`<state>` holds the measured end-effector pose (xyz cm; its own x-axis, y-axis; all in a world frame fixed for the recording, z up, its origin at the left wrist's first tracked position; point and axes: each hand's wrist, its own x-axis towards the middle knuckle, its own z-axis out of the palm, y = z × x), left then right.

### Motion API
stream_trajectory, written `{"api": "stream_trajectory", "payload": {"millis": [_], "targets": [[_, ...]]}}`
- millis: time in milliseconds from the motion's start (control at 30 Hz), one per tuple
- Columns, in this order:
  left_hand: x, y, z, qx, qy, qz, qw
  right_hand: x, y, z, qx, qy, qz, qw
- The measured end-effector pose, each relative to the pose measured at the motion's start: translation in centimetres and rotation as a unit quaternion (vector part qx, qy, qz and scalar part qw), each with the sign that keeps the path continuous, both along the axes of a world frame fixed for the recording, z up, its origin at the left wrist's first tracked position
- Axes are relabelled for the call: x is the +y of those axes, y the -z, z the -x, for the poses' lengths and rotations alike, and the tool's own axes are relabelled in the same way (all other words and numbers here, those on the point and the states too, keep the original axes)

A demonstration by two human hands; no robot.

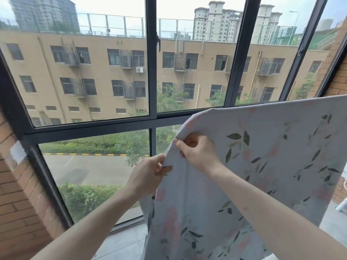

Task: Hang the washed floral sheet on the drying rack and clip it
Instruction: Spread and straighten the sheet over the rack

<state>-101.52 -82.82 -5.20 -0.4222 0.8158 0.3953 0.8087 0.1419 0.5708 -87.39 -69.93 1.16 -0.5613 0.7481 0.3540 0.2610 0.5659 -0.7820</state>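
A brick pillar (16,184) stands at the left beside the dark-framed window (152,117). The left hand (148,175) pinches the floral sheet's (262,166) left edge, thumb on the cloth. Just beside and above it, the right hand (195,151) grips the same edge with curled fingers. The thin pale sheet, printed with leaves and pink flowers, is held up before the window and hangs toward the tiled floor (124,241).
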Motion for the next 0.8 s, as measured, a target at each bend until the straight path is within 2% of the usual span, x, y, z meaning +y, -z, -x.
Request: {"api": "stream_trajectory", "payload": {"millis": [167,267,433,633,800], "targets": [[0.0,-0.1,-0.7,0.049,0.011,-0.008,0.999,-0.6,-1.2,-1.4,-0.03,0.038,-0.103,0.994],[-0.2,0.2,-1.4,0.063,0.036,-0.015,0.997,-0.9,-1.2,-2.4,-0.036,0.038,-0.13,0.99],[-0.9,0.0,-3.4,0.105,0.075,-0.029,0.991,-1.1,-0.1,-4.8,0.016,0.047,-0.152,0.987],[-1.1,-0.6,-5.9,0.095,0.138,-0.041,0.985,-1.9,-0.1,-7.8,0.074,0.054,-0.128,0.988],[-1.2,-0.7,-8.1,0.108,0.164,-0.057,0.979,-2.3,-0.3,-10.7,0.075,0.044,-0.117,0.989]]}}
